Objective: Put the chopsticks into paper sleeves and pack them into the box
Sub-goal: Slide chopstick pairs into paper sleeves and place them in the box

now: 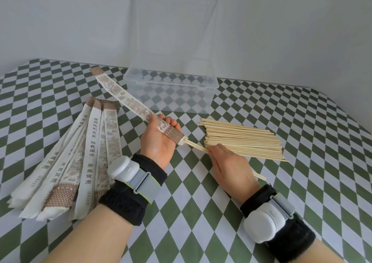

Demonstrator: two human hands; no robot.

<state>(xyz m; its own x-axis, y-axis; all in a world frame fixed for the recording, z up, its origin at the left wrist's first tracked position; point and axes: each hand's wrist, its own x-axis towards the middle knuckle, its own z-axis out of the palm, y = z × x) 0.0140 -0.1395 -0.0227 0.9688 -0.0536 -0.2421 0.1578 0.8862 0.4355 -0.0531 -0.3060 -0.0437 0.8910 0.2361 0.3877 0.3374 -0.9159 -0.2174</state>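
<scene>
My left hand [159, 137] grips a printed paper sleeve [122, 95] near its open end, and the sleeve points up and away to the left. My right hand [231, 162] pinches a pair of bamboo chopsticks [196, 146] whose tips sit inside the sleeve's mouth. Their back ends stick out behind my right hand. A heap of loose chopsticks [247, 139] lies on the table to the right. A fan of several empty sleeves [80, 158] lies at the left. The clear plastic box [207, 85] stands open at the back, its lid raised.
The table is covered by a green and white diamond-check cloth [201, 212]. A white wall rises just behind the box. Both wrists carry black bands with white sensor units.
</scene>
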